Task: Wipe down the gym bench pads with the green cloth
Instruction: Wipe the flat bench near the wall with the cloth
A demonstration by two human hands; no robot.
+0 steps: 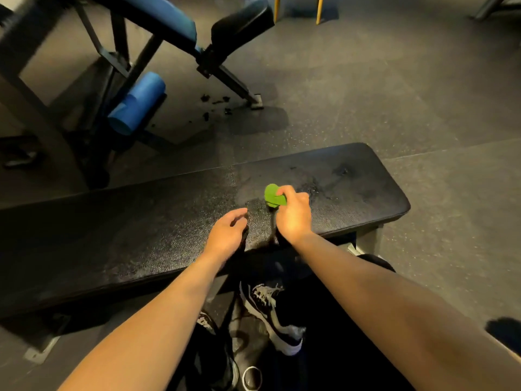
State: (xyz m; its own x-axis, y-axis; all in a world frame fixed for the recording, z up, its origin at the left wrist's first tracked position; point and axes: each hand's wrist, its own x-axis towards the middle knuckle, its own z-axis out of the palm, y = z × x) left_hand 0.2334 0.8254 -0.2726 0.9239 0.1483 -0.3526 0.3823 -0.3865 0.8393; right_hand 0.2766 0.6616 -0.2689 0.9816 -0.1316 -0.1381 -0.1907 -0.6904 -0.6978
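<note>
A flat black gym bench pad [146,230] stretches across the middle of the view, with wet-looking marks near its right end. My right hand [293,215] grips a bunched green cloth [273,195] just above the pad, right of its middle. My left hand [227,234] hovers beside it near the pad's front edge, fingers loosely curled and holding nothing. A thin dark strap hangs down between my two hands.
An incline bench with a blue back pad [158,15], a black seat pad [242,26] and a blue foam roller [138,104] stands at the back left. Dark crumbs [217,104] lie on the rubber floor. My shoes [270,314] are below the bench's front edge.
</note>
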